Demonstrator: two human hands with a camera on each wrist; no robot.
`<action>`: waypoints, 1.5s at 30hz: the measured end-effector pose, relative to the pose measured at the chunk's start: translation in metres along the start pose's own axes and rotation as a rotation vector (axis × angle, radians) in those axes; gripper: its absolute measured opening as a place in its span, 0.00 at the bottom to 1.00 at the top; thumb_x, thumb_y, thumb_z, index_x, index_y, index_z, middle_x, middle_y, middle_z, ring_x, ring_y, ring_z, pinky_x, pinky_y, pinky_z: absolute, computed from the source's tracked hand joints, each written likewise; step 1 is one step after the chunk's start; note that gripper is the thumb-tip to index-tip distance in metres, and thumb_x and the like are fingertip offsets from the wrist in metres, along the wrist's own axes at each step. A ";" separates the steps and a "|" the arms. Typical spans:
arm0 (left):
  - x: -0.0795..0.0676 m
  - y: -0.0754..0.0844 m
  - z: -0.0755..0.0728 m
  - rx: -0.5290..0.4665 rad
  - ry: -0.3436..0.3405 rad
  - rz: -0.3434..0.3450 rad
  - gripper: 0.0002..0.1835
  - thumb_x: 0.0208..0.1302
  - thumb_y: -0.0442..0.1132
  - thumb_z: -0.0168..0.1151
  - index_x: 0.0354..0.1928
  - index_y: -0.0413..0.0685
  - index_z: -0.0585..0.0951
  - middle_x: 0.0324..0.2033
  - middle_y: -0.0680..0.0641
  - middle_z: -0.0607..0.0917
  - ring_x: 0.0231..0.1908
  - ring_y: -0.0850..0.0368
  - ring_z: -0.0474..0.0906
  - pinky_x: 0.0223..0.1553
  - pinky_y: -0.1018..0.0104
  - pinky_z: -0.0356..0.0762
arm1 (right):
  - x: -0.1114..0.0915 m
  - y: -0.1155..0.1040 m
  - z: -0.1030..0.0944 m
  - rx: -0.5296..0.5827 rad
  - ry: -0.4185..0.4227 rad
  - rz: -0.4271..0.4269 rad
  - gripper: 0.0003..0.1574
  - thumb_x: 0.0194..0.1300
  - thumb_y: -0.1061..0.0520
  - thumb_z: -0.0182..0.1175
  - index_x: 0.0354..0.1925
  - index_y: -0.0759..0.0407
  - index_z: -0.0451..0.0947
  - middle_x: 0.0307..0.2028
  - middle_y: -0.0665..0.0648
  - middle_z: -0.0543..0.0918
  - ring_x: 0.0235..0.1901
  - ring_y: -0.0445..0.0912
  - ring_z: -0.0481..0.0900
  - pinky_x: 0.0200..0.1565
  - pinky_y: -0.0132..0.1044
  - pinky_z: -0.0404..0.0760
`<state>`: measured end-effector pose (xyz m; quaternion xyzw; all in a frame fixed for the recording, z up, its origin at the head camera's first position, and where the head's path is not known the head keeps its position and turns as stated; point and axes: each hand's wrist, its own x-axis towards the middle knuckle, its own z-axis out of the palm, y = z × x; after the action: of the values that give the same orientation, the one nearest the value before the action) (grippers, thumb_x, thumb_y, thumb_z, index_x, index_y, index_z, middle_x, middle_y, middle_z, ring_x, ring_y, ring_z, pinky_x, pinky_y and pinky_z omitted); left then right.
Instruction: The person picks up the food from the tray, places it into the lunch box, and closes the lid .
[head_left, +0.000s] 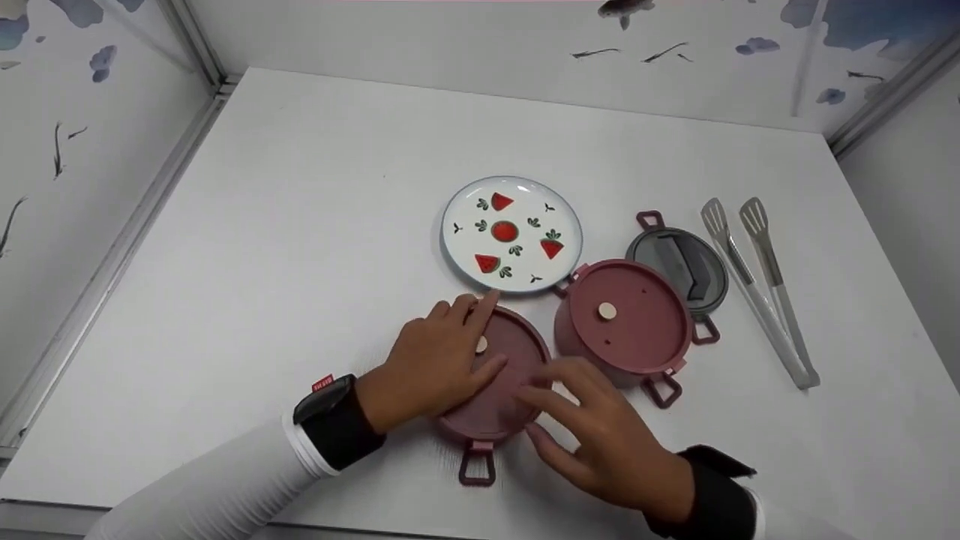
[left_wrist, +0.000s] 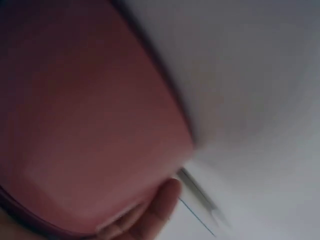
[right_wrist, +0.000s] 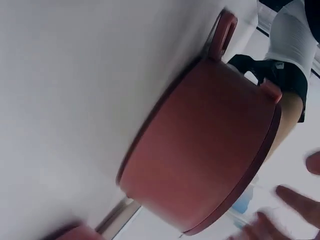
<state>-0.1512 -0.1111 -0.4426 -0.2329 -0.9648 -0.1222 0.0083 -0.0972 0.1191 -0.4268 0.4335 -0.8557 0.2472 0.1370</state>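
A dark pink pot [head_left: 517, 341] with a flat lid and a small beige knob [head_left: 481, 345] stands near the front of the table. My left hand [head_left: 435, 364] holds it at its left side, with fingers over the rim and the thumb across the lid. In the left wrist view, fingertips [left_wrist: 160, 205] lie along the pot's wall [left_wrist: 100, 125]. By the pot's right rim, my right hand [head_left: 592, 427] hovers with fingers spread and loosely bent. The right wrist view has those fingers [right_wrist: 300, 205] apart from the pot wall [right_wrist: 200, 155].
Another pink lidded pot [head_left: 630, 322] stands to the right. A white plate [head_left: 525, 262] with watermelon pictures lies behind the pots. Beyond the second pot is a grey see-through lid [head_left: 709, 281] with pink handles. Metal tongs [head_left: 772, 322] lie at the far right.
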 end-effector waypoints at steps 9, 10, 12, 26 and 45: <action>0.018 -0.004 -0.037 -0.039 -0.153 -0.058 0.28 0.70 0.56 0.58 0.66 0.52 0.74 0.44 0.45 0.87 0.42 0.49 0.84 0.39 0.51 0.81 | -0.017 -0.005 0.002 0.145 -0.394 0.156 0.24 0.70 0.39 0.60 0.57 0.47 0.68 0.28 0.40 0.82 0.20 0.26 0.67 0.25 0.20 0.65; 0.019 -0.005 -0.038 -0.042 -0.160 -0.054 0.27 0.70 0.56 0.59 0.64 0.51 0.75 0.41 0.45 0.87 0.41 0.49 0.84 0.38 0.52 0.81 | -0.016 -0.005 0.003 0.145 -0.432 0.186 0.27 0.70 0.36 0.59 0.58 0.46 0.67 0.30 0.41 0.83 0.20 0.26 0.67 0.25 0.21 0.67; 0.020 -0.006 -0.040 -0.040 -0.171 -0.043 0.26 0.69 0.55 0.60 0.63 0.51 0.76 0.38 0.45 0.87 0.39 0.48 0.84 0.37 0.52 0.81 | -0.015 -0.003 0.005 0.147 -0.466 0.232 0.30 0.69 0.34 0.58 0.60 0.45 0.66 0.33 0.43 0.85 0.22 0.28 0.71 0.26 0.25 0.70; 0.029 -0.039 -0.040 -0.204 -0.312 -0.135 0.19 0.72 0.54 0.49 0.26 0.52 0.73 0.18 0.53 0.75 0.21 0.58 0.73 0.24 0.65 0.65 | -0.007 0.016 -0.004 0.082 -0.418 0.427 0.34 0.65 0.25 0.54 0.59 0.43 0.70 0.43 0.41 0.82 0.34 0.33 0.79 0.34 0.29 0.78; 0.029 -0.058 -0.036 -0.353 -0.355 0.028 0.24 0.71 0.56 0.51 0.17 0.55 0.68 0.14 0.57 0.66 0.19 0.62 0.62 0.24 0.68 0.60 | -0.020 0.002 0.006 0.181 -0.162 0.245 0.25 0.59 0.60 0.68 0.53 0.45 0.75 0.30 0.37 0.80 0.27 0.27 0.74 0.28 0.19 0.72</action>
<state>-0.2053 -0.1570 -0.4189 -0.2620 -0.9115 -0.2457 -0.2005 -0.0873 0.1300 -0.4413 0.3549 -0.8847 0.3022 -0.0034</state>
